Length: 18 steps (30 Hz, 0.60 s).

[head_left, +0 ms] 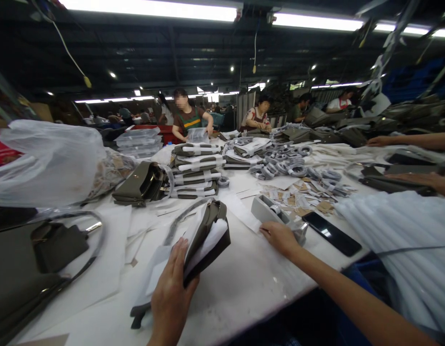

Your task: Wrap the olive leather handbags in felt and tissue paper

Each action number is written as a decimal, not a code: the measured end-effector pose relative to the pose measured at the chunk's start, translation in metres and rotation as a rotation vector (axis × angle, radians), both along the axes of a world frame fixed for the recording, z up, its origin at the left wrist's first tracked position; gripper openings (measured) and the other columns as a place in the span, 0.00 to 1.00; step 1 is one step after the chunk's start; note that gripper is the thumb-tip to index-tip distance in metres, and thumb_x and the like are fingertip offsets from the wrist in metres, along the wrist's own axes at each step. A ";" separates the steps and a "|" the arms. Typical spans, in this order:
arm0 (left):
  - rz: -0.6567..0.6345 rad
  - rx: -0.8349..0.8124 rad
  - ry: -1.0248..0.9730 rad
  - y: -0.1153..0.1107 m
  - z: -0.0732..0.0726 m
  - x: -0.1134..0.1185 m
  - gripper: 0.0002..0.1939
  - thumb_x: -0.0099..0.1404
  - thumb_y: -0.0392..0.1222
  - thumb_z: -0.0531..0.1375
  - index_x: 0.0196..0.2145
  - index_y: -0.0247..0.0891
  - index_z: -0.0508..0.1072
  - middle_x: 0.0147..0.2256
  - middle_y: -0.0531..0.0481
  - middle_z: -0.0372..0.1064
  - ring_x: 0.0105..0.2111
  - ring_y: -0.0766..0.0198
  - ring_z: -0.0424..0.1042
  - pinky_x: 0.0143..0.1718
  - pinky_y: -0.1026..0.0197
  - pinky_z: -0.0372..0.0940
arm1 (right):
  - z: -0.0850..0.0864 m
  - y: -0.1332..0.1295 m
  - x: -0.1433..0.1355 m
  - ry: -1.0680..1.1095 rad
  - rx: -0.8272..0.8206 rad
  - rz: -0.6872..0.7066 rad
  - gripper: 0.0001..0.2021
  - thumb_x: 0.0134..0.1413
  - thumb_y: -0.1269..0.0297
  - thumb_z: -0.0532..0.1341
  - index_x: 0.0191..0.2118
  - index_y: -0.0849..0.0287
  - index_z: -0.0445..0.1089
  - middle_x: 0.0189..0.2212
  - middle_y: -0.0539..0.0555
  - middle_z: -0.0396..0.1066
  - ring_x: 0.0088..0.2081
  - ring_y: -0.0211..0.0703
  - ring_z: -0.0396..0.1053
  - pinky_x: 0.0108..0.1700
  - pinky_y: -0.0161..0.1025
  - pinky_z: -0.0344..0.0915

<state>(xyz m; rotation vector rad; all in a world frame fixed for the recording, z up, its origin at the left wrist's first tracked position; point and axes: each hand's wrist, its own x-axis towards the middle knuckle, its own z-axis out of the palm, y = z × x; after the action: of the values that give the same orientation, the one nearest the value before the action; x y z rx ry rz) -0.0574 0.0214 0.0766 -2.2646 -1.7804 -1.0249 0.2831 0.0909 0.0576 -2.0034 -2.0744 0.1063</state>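
My left hand (pixel 174 283) is wrapped round a dark olive handbag (pixel 208 240), which stands tilted on its edge on the white table (pixel 240 298). White padding (pixel 211 238) shows in the bag's opening, and a covered strap (pixel 179 218) loops behind it. Against the near side of a grey tape dispenser (pixel 267 210) lies my right hand (pixel 282 239), its fingers pinched together. What those fingertips hold, if anything, is too small to make out. A crumpled clear piece of plastic (pixel 299 230) sits beside the dispenser.
A black phone (pixel 332 233) lies right of the dispenser. Stacked wrapped bags (pixel 197 178), coiled straps (pixel 297 168) and scattered tags (pixel 305 192) fill the back. Foam sheets (pixel 398 230) stand at right. Another person's hands (pixel 431 181) reach in there. Open bags (pixel 17 259) lie at left.
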 end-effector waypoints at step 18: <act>-0.033 0.032 0.028 0.006 -0.009 0.000 0.52 0.53 0.20 0.57 0.70 0.48 0.43 0.67 0.47 0.55 0.64 0.54 0.59 0.60 0.50 0.64 | 0.011 -0.035 -0.095 0.088 -0.201 0.332 0.07 0.57 0.65 0.62 0.40 0.56 0.76 0.32 0.56 0.79 0.36 0.51 0.77 0.33 0.37 0.63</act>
<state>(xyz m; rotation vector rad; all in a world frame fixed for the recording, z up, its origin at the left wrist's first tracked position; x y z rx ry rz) -0.0573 0.0276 0.0675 -2.2849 -1.7088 -1.0144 0.1879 0.0556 0.0691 -1.6995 -2.4001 0.4716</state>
